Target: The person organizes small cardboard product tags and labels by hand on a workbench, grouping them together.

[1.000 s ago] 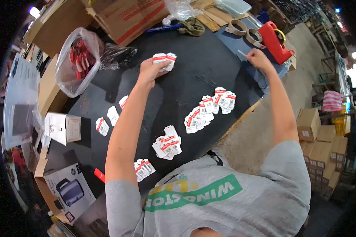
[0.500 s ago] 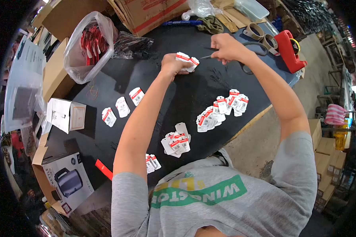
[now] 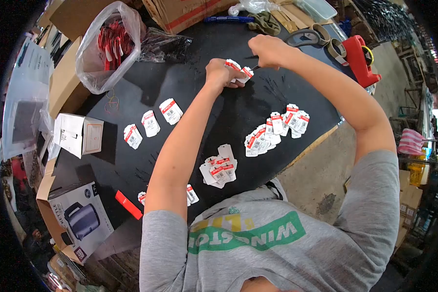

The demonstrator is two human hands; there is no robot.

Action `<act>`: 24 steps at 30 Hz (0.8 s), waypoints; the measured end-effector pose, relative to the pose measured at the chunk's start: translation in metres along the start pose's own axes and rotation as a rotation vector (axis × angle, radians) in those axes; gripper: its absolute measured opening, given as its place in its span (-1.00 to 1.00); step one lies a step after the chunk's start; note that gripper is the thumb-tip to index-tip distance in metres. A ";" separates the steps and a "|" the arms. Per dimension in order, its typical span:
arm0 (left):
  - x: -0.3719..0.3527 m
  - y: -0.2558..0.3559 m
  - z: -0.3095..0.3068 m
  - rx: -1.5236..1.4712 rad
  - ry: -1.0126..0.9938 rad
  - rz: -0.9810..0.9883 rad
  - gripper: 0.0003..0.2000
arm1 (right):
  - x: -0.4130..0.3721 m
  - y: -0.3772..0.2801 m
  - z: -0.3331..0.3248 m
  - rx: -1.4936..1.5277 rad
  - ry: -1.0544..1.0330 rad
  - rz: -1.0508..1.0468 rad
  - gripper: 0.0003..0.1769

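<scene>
My left hand [image 3: 221, 74] is closed on a small bunch of white hang tags [image 3: 246, 75] with red bands, held over the dark table. Close beside it, my right hand [image 3: 270, 51] grips a pair of scissors around the blades. One black handle loop of the scissors [image 3: 304, 38] shows behind the wrist, and a dark blade tip reaches to the edge of the held tags. Thin black strands [image 3: 276, 90] lie below my right hand. More tags lie in loose piles [image 3: 220, 171] near my body, to the right [image 3: 263, 138] and in small stacks [image 3: 151, 123] at left.
A clear plastic bag [image 3: 90, 61] of red tags stands at the back left, near a white box [image 3: 72, 134]. A kettle carton [image 3: 85, 214] and a red strip [image 3: 128, 204] are at lower left. Tape rolls [image 3: 337, 51] and a red tape dispenser [image 3: 360, 61] sit at right.
My right hand has moved up and left, bringing the scissors' tip against the tags. The handles have swung upward. My left hand has shifted slightly right with the tags.
</scene>
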State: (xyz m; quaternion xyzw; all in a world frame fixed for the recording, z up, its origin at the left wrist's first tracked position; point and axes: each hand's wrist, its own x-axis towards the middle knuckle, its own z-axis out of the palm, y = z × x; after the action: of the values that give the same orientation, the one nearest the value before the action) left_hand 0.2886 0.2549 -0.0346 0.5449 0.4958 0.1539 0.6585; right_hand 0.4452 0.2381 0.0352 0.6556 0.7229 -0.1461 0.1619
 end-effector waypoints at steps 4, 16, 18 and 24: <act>0.002 -0.001 0.000 0.003 0.002 -0.005 -0.80 | 0.004 -0.002 0.001 -0.033 -0.034 0.026 -0.58; 0.005 -0.009 0.003 0.015 0.070 0.020 -0.75 | 0.003 -0.015 -0.010 0.043 -0.065 0.025 -0.72; 0.002 -0.011 0.006 0.002 0.098 0.028 -0.74 | -0.002 -0.026 -0.021 0.074 -0.076 0.045 -0.77; -0.006 -0.024 0.019 0.147 0.295 0.278 -0.74 | -0.001 -0.052 -0.039 0.118 -0.175 0.192 -0.94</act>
State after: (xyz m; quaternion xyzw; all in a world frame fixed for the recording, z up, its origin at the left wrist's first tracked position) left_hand 0.2930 0.2312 -0.0545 0.6261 0.5169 0.2847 0.5097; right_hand 0.3922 0.2489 0.0705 0.7150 0.6300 -0.2286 0.1989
